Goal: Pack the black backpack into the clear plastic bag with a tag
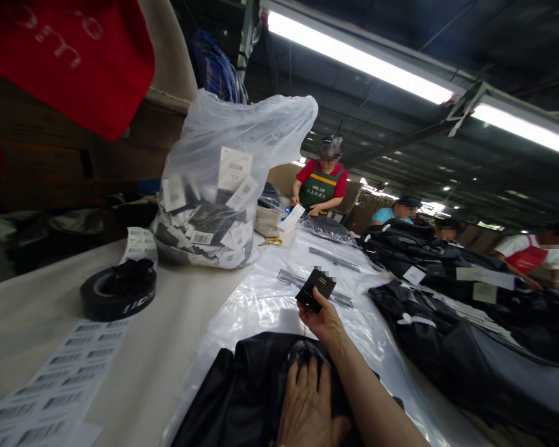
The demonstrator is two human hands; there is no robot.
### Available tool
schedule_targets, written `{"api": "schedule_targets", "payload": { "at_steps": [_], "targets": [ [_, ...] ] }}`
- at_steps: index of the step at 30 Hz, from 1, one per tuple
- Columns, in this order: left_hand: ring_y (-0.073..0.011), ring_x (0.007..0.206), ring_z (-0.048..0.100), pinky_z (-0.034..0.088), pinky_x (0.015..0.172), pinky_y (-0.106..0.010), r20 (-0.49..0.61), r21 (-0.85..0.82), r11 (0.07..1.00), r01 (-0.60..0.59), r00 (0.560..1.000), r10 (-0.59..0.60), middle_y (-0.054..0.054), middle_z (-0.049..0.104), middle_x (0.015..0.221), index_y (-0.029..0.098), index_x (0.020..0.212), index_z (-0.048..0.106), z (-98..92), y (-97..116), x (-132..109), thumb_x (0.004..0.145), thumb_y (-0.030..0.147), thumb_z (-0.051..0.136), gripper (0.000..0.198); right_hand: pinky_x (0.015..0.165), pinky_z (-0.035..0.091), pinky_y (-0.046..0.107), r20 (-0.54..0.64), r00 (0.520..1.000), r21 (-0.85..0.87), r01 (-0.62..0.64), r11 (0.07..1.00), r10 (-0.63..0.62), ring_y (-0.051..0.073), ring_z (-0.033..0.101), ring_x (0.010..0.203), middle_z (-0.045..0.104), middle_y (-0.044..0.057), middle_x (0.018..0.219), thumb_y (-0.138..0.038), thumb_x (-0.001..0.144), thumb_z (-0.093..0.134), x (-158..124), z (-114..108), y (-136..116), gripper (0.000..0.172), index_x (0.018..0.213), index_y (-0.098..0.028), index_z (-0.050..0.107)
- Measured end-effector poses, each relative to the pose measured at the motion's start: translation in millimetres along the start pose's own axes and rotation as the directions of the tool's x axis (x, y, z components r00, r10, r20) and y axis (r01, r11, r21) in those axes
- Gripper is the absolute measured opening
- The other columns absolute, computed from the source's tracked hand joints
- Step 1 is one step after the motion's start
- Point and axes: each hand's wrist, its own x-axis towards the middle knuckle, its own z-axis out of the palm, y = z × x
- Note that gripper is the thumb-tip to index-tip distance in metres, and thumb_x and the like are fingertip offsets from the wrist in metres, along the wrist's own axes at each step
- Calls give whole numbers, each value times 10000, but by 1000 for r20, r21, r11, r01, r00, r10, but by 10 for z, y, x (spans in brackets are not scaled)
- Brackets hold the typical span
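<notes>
Black card stock is what the right hand (323, 320) pinches: a small black hang tag (315, 290), gripped at its near edge between thumb and fingers and raised just above the hand, tilted, over the clear plastic bags (270, 298) spread on the surface (177, 323). The left hand (307, 406) lies flat, fingers together and stretched out, pressing on a black garment (246, 391) at the near edge of the view; it grips nothing. The tag sits beyond and slightly right of that flat hand, with the right forearm crossing beside it.

Left of the garment, strips of barcode labels (56, 391) lie on the pale surface, and farther back sits a roll of black tape (118, 292) with a dark bundle resting in its core. Behind the roll stands a big clear plastic sack (223, 180) stuffed with black and white tags (many show barcodes). A pair of yellow-handled scissors (271, 241) lies just past the sack. To the right, a pile of dark bagged garments (470, 323) runs along the surface. Across it, a co-worker in a red shirt and green apron (320, 186) handles a white sheet, and other people work farther right. Red cloth (74, 56) hangs at the upper left.
</notes>
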Motion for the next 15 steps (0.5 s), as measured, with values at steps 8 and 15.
{"api": "schedule_targets", "payload": {
  "at_steps": [8,15],
  "targets": [
    [-298,1351,194,77,1125,-517,-29,91,995,-29,999,32,-182,233,1440,134,1377,271,83,-59,48,774,523,504,754,582,471,203,62,980,-63,191,980,-187,94,577,597,633,-44,631,-161,433,793,-118,18,-243,302,651,-181,585],
    [-283,1323,278,141,1126,-510,-102,95,994,-58,993,68,-153,349,1404,140,1364,321,39,-20,-16,803,418,484,647,732,455,257,461,843,-434,487,758,-277,153,560,808,619,22,841,-128,468,782,-943,-337,-364,179,598,-184,673]
  ]
}}
